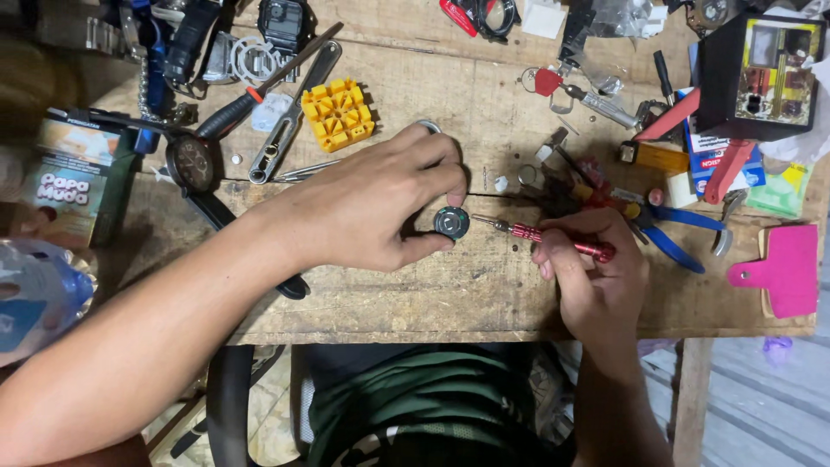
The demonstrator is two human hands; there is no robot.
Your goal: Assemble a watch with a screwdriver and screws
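My left hand (372, 203) pinches a small round watch movement (451, 222) between thumb and fingers, holding it down on the wooden workbench (432, 294). My right hand (592, 268) grips a red-handled precision screwdriver (562, 238). Its thin metal tip points left and ends just right of the round part. A silver ring shows behind my left fingers.
A yellow plastic watch holder block (338, 112) lies at the back. A wristwatch with a dark dial (194, 162) sits left. Blue-handled pliers (674, 229), a pink tool (778, 268), a black box (761, 73) and several small tools crowd the right and back.
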